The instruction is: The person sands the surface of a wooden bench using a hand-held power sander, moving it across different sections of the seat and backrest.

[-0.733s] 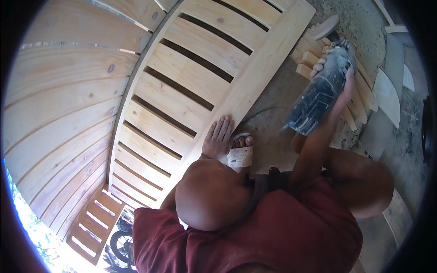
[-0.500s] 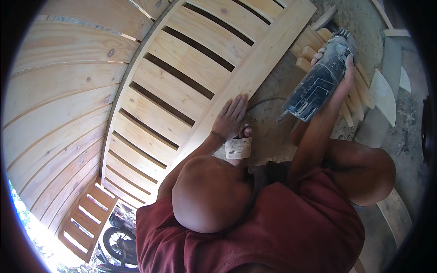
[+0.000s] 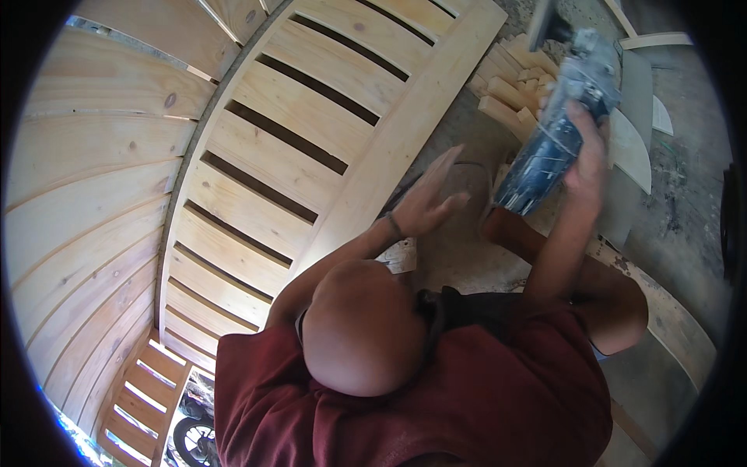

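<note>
My right hand (image 3: 587,152) grips the body of a dusty blue-black angle grinder (image 3: 545,148), held tilted at the right with its head away from me. A disc (image 3: 541,27) sits on its far end, seen edge-on and blurred. Off the edge of a pale slatted wooden panel (image 3: 303,113), my left hand (image 3: 428,202) is raised with fingers stretched and thumb apart, holding nothing. Nearest to it is the panel's wide edge board (image 3: 389,148). A dark cord (image 3: 467,163) runs between that hand and the grinder.
Short wooden pieces (image 3: 502,93) are stacked beyond the grinder. Pale curved boards (image 3: 630,152) lie on the concrete floor at right. A tall curved-looking plank wall (image 3: 101,179) stands at left. My bent knees (image 3: 362,335) are close below my arms; a motorcycle wheel (image 3: 194,444) shows lower left.
My left hand has lifted off the panel's edge board and moved right, fingers spreading. The grinder has shifted slightly and its disc has turned edge-on. The view has shifted a little.
</note>
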Tool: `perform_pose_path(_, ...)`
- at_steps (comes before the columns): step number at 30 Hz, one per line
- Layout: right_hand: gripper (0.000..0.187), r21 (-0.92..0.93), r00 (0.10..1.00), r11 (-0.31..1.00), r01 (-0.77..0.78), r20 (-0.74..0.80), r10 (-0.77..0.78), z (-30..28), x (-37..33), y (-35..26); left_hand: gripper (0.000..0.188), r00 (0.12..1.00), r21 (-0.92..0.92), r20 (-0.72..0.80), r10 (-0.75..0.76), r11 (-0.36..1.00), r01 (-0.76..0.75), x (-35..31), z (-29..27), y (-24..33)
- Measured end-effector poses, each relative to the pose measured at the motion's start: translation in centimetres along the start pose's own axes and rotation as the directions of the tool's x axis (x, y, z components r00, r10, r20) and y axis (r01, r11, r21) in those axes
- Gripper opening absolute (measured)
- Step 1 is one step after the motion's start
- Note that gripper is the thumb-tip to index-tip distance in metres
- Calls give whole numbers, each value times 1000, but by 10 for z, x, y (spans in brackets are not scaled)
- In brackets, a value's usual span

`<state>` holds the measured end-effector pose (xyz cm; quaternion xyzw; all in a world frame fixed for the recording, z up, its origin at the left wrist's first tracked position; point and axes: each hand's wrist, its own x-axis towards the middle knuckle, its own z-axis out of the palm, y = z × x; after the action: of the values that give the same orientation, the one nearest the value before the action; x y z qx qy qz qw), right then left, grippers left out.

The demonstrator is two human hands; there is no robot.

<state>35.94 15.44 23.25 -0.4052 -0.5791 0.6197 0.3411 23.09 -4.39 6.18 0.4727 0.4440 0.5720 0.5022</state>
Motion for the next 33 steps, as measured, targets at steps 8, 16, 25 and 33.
perform_pose_path(8, 51, 54, 927, 984, -172, 347, 143, 37, 10, 27, 76, 974, -596, 76, -213, 773, 215, 32, 38, 54)
perform_pose_path(16, 52, -183, 864, 900, -396, 258, 432, 6, -4, 37, 83, 960, -330, -187, -207, 934, 137, 27, 111, 22)
perform_pose_path(25, 71, 317, 858, 812, -491, 336, 387, -20, -4, 98, 86, 881, -44, -9, -473, 880, 472, 25, 98, 31)
perform_pose_path(33, 84, -256, 879, 953, 160, 476, -20, -30, -18, 140, 57, 934, 606, 351, -59, 775, -179, -53, 25, -41)
